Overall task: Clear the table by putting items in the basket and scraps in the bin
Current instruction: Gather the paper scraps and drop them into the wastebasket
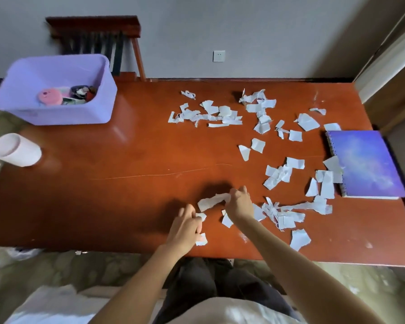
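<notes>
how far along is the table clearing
Done: the purple basket already holds a few things, including a pink item. In hand: the right hand grips a long paper scrap; the left hand is on small scraps near the front edge. Left: many torn scraps across the table, mostly its right half, plus the blue notebook.

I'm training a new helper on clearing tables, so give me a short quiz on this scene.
1. True or false: the notebook lies inside the basket.
2. Which hand grips the long paper strip?
3. Most paper scraps lie: A) in the basket, B) on the right half of the table, C) on the notebook.
Key: 1 false; 2 the right hand; 3 B.
</notes>
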Motion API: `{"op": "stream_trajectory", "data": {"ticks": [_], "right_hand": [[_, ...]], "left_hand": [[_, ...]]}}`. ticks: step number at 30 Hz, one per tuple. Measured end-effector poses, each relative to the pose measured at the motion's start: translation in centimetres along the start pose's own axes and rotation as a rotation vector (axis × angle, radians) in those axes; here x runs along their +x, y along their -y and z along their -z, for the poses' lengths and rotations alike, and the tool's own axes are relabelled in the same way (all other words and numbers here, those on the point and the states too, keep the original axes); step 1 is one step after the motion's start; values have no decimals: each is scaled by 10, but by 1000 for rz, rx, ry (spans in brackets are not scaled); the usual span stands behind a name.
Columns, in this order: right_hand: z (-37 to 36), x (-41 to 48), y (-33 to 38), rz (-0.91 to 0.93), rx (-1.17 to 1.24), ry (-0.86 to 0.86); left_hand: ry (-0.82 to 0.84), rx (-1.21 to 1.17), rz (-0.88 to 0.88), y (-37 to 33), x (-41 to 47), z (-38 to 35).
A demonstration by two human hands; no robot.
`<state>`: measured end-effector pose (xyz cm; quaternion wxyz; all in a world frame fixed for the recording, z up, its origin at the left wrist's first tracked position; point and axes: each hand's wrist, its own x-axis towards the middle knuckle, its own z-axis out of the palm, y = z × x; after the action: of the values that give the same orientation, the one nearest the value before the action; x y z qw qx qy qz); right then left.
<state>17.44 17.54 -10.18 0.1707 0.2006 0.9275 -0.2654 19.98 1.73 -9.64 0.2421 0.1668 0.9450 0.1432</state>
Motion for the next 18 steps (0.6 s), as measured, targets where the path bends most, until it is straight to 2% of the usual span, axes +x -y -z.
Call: {"op": "stream_trajectory", "data": {"ticks": [4,7,9,12,15,18], "right_hand": [[17,7,1,13,161,-4],[33,14,-3,41,245,-70],[43,21,-9,23,307,-81],[52,22,-22,14,271,4],[53,13,-36,-1,242,44],[52,10,-44,-65,235,14]], "left_hand": [[-152,-181,103,2,12,4],[-201,-251,136,3,21,10],[-128,-231,116,4,22,14],[58,-77,67,8,19,10],[80,-37,42,10,16,4],[96,-56,6,8,20,2]]}}
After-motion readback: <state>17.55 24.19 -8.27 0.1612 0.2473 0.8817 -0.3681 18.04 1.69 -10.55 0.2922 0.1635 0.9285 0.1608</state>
